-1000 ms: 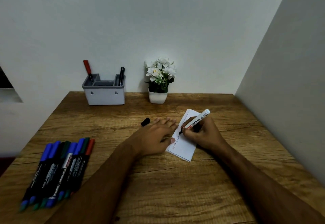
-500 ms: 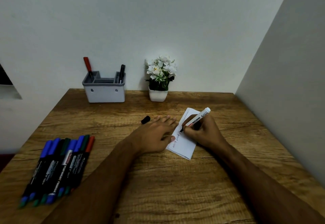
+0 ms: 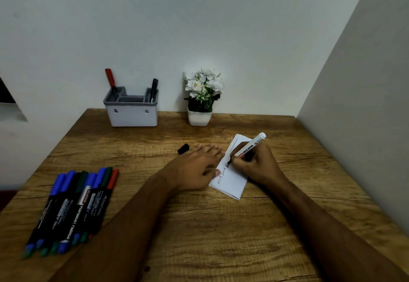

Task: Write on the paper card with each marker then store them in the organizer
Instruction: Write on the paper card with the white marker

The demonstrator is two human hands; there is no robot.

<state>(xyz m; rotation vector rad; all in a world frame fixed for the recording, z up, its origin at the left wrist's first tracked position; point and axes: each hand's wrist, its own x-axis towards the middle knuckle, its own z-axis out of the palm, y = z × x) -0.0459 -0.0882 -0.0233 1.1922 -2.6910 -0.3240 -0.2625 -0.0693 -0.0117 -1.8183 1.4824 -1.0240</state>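
On the wooden table, right of centre, the right hand grips a white-barrelled marker, its long axis slanting from the black tip on the paper card up toward the far right. The left hand lies flat with straight fingers, pinning the card's left edge. A black cap lies just beyond its fingertips. Against the back wall, the grey organizer holds a red marker at its left end and black pens at its right. A row of capped markers lies near the table's left edge. Bare wood stretches between card and organizer, beside a potted plant.
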